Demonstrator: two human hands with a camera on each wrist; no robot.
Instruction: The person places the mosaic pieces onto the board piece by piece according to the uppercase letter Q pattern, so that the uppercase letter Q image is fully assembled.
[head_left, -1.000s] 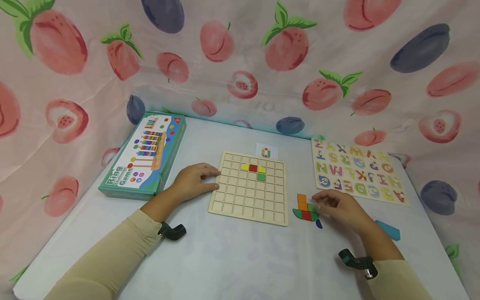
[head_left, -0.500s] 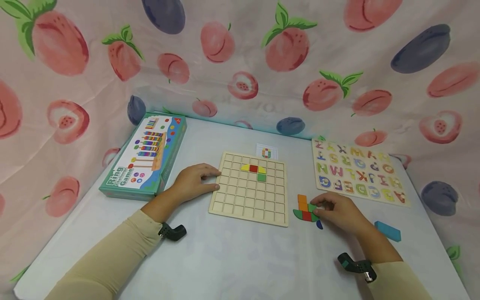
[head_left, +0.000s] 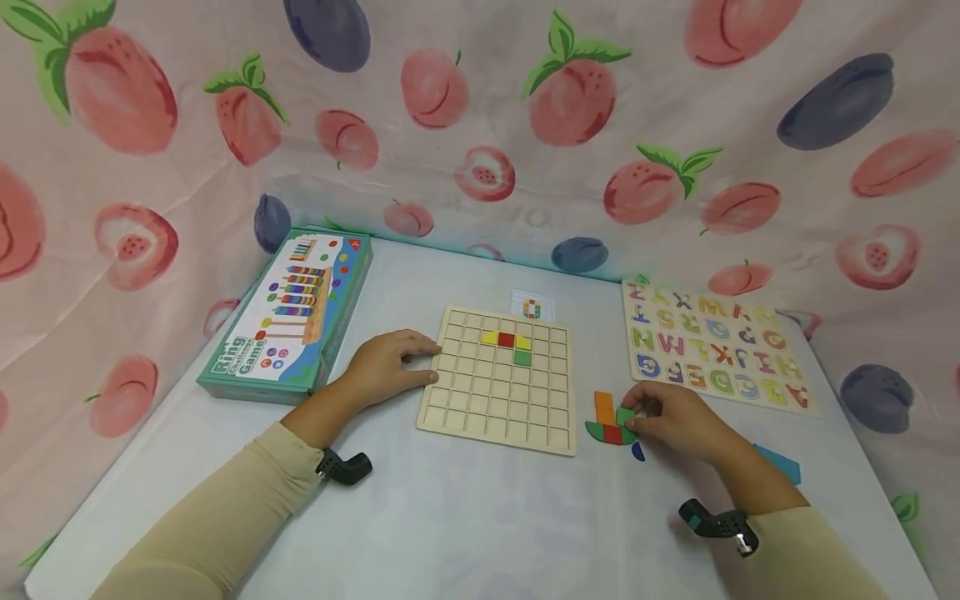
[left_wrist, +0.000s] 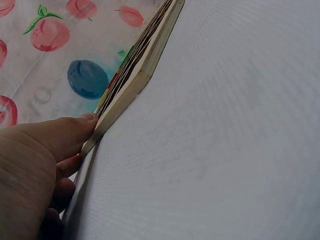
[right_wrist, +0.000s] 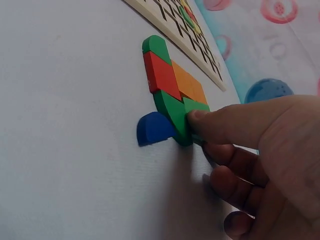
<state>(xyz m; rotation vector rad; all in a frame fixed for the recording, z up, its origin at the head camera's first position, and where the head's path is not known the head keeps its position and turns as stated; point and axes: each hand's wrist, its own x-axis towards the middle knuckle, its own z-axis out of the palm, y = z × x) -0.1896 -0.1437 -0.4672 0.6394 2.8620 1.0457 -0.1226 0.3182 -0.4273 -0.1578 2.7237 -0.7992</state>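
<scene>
My left hand (head_left: 386, 364) rests its thumb and fingertips against the left edge of a wooden grid board (head_left: 487, 408). Two yellow corner pieces, a red square (head_left: 506, 340) and a green square (head_left: 522, 357) sit in the board's cells. To the right of the board, my right hand (head_left: 678, 421) pinches another green square block (right_wrist: 197, 105) between thumb and finger. Beside it lie orange squares (head_left: 603, 407), a red square (right_wrist: 162, 75), rounded green pieces (right_wrist: 157, 47) and a blue rounded piece (right_wrist: 152, 128). The right fingers partly hide the held block.
A pattern card (head_left: 532, 306) lies behind the board. On the left is a green Ring Game box (head_left: 288, 308). An alphabet puzzle board (head_left: 712, 346) lies at the right, and a blue block (head_left: 780, 465) is partly behind the right wrist.
My right thumb and finger have closed on the green square and shifted it slightly; it now sits tilted against its neighbours. The left hand and the grid board stay in place.
</scene>
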